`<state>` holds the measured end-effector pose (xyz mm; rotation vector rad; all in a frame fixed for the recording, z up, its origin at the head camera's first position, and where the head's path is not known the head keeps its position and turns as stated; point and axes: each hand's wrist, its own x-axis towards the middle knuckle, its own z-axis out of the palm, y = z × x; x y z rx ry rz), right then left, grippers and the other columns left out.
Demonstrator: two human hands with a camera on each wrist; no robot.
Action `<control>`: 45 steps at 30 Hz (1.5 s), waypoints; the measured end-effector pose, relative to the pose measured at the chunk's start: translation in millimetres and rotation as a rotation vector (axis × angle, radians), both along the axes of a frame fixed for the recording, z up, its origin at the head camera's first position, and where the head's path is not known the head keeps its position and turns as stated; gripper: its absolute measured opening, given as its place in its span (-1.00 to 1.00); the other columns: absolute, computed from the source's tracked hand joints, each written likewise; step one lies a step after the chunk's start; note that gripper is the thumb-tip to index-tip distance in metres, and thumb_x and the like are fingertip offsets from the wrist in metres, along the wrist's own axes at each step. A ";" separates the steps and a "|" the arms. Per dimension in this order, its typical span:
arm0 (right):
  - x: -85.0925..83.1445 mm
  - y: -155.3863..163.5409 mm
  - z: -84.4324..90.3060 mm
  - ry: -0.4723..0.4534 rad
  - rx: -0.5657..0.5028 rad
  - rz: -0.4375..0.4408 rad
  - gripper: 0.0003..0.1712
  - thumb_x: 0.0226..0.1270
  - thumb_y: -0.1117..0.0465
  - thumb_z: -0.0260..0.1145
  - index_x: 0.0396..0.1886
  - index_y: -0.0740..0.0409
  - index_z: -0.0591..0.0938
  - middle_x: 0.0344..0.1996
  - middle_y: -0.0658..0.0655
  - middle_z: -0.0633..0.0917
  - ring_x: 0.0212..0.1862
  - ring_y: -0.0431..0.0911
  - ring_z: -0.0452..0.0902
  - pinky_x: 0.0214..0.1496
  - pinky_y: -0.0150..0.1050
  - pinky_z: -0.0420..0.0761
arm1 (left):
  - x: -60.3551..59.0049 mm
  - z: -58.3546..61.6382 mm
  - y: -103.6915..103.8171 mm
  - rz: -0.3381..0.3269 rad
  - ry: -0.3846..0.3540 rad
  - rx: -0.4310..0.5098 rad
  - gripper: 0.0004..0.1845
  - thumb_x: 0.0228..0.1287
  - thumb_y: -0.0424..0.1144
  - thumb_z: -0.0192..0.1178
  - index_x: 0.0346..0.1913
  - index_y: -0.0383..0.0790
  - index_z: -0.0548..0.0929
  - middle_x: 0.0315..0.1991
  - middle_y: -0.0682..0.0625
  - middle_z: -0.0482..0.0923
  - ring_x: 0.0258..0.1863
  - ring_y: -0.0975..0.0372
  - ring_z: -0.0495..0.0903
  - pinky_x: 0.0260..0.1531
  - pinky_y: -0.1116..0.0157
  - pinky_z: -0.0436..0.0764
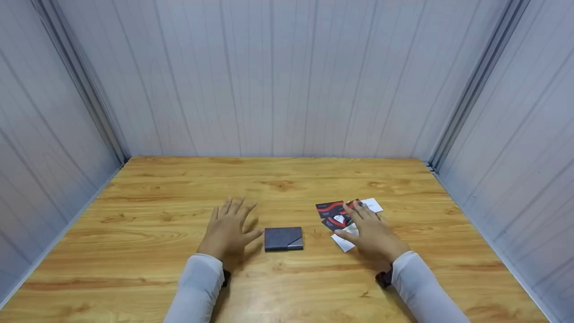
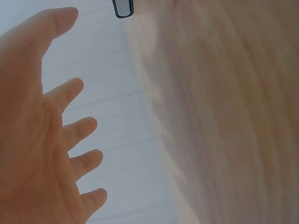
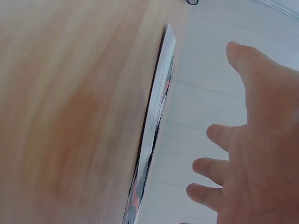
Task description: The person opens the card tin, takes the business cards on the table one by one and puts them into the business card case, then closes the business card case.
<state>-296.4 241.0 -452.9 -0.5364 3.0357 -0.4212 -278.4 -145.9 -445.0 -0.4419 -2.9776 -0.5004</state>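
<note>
A flat dark grey card case [image 1: 282, 237] with a silver metal edge lies on the wooden table, between the two hands. Just left of it, my left hand [image 1: 228, 231] hovers palm down with fingers spread, its thumb tip near the case. On the right, several business cards [image 1: 329, 208], black with red waves and some white, lie in a loose overlapping spread. My right hand [image 1: 374, 233], fingers apart, hovers over these cards and hides part of them. The right wrist view has the white card [image 3: 158, 100] edge-on below that palm [image 3: 266, 140]. Neither hand holds anything.
The wood-grain table [image 1: 179, 188] meets pale panelled walls [image 1: 287, 80] at its back and both sides. Dark bands [image 1: 384, 279] circle both wrists at the cuffs of the white sleeves [image 1: 195, 282].
</note>
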 end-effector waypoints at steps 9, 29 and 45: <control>4.6 -13.9 -0.7 -0.014 0.008 0.024 0.05 0.33 -0.52 0.06 0.62 -0.04 0.14 0.59 0.19 0.05 0.56 0.21 -0.09 0.45 0.38 -0.10 | -2.1 0.8 5.6 -0.103 -0.032 -0.037 -0.11 0.28 0.35 0.20 0.56 0.01 0.25 0.56 -0.16 0.09 0.53 -0.16 -0.03 0.45 -0.21 -0.08; 5.3 -54.9 0.6 -0.048 0.006 0.195 0.07 0.28 -0.42 0.26 0.62 -0.03 0.15 0.58 0.10 0.10 0.56 0.12 -0.06 0.48 0.29 -0.01 | -3.8 2.2 38.0 -0.281 -0.030 -0.063 -0.18 0.18 0.30 0.34 0.45 0.03 0.45 0.49 -0.05 0.26 0.50 -0.06 0.13 0.43 -0.14 0.09; -10.5 -82.1 0.2 -0.052 -0.020 0.313 -0.06 0.21 -0.40 0.36 0.44 0.03 0.43 0.34 0.08 0.44 0.40 0.10 0.28 0.39 0.11 0.31 | -6.7 9.7 50.2 -0.295 -0.044 -0.060 -0.43 -0.07 -0.06 0.55 0.12 0.02 0.73 -0.06 0.13 0.60 -0.14 0.24 0.54 -0.11 0.20 0.57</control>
